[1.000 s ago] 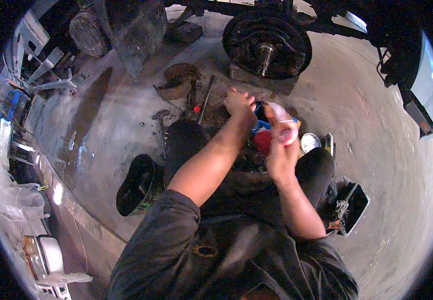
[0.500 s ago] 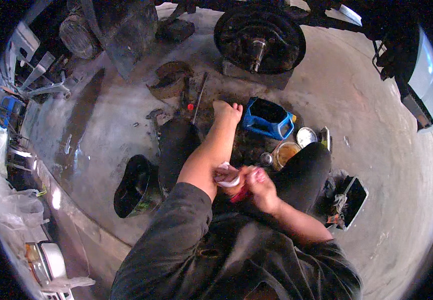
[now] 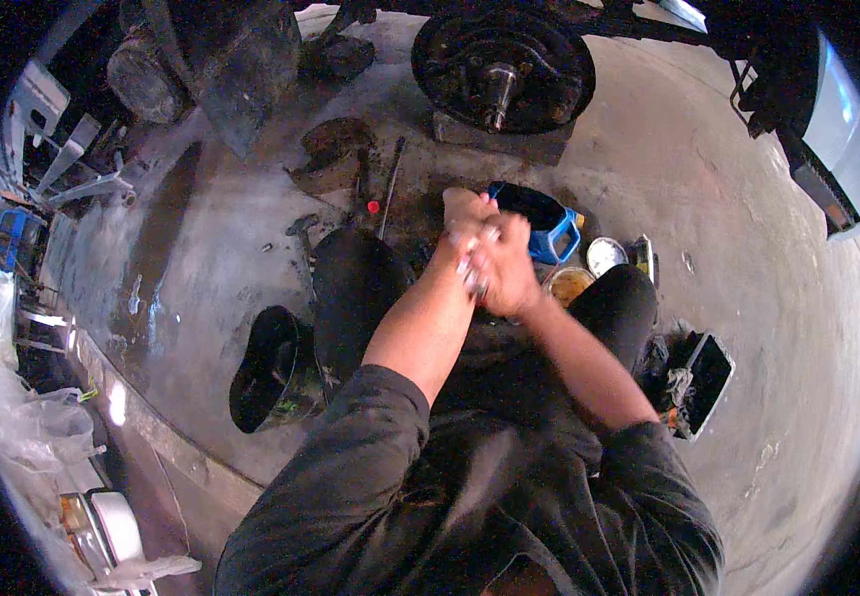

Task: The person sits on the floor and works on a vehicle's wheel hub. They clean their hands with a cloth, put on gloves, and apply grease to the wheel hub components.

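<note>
My left arm reaches forward, with my left hand [image 3: 464,203] held over the oil-stained floor. Its fingers show only in part and look loosely open and empty. Across the left wrist lies my right hand [image 3: 505,266], closed and smeared by motion. Pale, pinkish bits of a rag [image 3: 469,266] show between its fingers; most of the rag is hidden. Just beyond the hands stands a blue plastic jug [image 3: 556,241] with its side cut open and a dark inside. Near my right knee are a tub of amber grease [image 3: 571,285] and a white round lid [image 3: 606,257].
A wheel hub with a round backing plate [image 3: 502,84] stands ahead on a block [image 3: 509,139]. A long bar [image 3: 392,189], a hammer [image 3: 303,234] and a red cap [image 3: 373,207] lie left of centre. At right sits a dark tray [image 3: 705,387] with crumpled material.
My right hand has slid forward with the rag, from my left forearm near the elbow to the left wrist. The view has shifted slightly.
</note>
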`<state>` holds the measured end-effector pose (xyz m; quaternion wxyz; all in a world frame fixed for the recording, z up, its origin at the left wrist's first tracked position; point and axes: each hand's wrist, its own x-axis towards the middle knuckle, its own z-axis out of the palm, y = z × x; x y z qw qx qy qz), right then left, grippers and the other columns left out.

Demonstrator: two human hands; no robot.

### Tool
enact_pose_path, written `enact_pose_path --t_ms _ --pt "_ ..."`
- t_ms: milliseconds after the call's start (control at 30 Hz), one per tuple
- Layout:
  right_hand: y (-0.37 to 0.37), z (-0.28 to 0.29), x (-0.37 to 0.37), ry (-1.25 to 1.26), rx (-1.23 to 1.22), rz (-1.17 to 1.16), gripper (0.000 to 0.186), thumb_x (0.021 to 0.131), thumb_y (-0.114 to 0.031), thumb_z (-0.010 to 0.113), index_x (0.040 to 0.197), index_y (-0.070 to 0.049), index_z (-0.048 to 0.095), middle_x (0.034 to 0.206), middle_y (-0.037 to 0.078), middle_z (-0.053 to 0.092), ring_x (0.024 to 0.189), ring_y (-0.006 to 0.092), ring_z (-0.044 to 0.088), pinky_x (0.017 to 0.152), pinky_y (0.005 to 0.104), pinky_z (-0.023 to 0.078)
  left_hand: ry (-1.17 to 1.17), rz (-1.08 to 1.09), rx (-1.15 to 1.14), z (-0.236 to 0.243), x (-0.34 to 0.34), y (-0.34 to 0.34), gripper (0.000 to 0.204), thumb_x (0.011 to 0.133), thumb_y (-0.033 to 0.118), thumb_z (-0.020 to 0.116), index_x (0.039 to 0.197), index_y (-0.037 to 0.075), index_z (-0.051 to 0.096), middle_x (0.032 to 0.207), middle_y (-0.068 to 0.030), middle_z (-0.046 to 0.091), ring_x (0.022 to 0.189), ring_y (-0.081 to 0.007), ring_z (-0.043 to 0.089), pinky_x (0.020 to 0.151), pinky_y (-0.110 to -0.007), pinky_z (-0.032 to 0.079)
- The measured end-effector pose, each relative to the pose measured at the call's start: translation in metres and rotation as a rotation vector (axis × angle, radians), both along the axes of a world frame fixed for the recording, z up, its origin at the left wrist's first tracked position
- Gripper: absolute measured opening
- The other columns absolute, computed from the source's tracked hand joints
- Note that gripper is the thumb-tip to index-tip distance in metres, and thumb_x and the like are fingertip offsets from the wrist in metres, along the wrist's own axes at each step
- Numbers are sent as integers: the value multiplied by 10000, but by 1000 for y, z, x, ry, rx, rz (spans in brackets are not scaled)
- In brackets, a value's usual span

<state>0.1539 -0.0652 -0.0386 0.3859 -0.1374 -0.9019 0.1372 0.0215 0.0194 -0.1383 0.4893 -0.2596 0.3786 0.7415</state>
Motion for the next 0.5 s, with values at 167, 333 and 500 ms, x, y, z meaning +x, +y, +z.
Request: enact_pose_path --t_ms 167,333,500 --pt "3 35 -16 522 -1122 -120 377 968 -320 443 1219 -49 519 1116 135 573 1025 279 550 958 374 431 -28 137 16 67 -67 -35 398 925 400 419 1095 81 584 1038 -65 615 871 -232 600 687 -365 517" --pt "-139 47 -13 425 -943 90 478 873 -297 624 1256 -66 453 1151 143 484 1092 261 451 991 393 368 40 296 29 77 -108 -58 332 893 323 492 1087 71 588 1012 -74 624 838 -223 606 673 -351 508" --pt "-104 14 -39 407 -514 100 265 871 -237 613 1042 -39 572 976 163 459 955 327 414 859 443 343 153 187 -91 42 -78 -64 287 861 247 566 1079 62 592 985 -84 633 804 -215 612 660 -337 499"
